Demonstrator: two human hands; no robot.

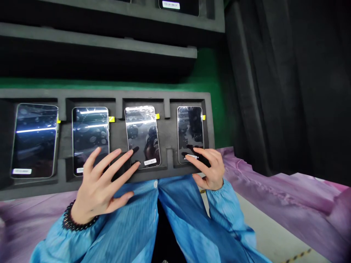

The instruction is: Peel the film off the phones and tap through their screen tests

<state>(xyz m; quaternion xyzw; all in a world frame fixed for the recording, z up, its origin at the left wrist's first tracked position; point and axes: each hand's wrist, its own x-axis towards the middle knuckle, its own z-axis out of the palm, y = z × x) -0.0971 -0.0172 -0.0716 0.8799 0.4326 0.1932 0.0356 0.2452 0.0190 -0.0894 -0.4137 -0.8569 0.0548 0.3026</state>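
Across the near side, a dark grey foam tray (144, 94) holds several smartphones in separate recesses, screens up. My left hand (100, 186) is spread, its fingers reaching over the lower corner of the third phone (142, 135); a thumb hangs by the tray's near edge. Over the lower part of the rightmost phone (190, 128) lies my right hand (210, 168), fingers extended onto or just above the glass. Whether the fingertips touch the screens, I cannot tell. The second phone (90, 135) is partly covered by my left fingers. Each phone carries a yellow tab at its right edge.
The leftmost phone (35, 140) lies in its own recess. Behind are another foam piece (109, 44) and a further tray (211, 22) with a phone (179, 7). The surface beneath is green (208, 69). Black curtain (287, 84) hangs at right, with purple cloth (263, 197) below it.
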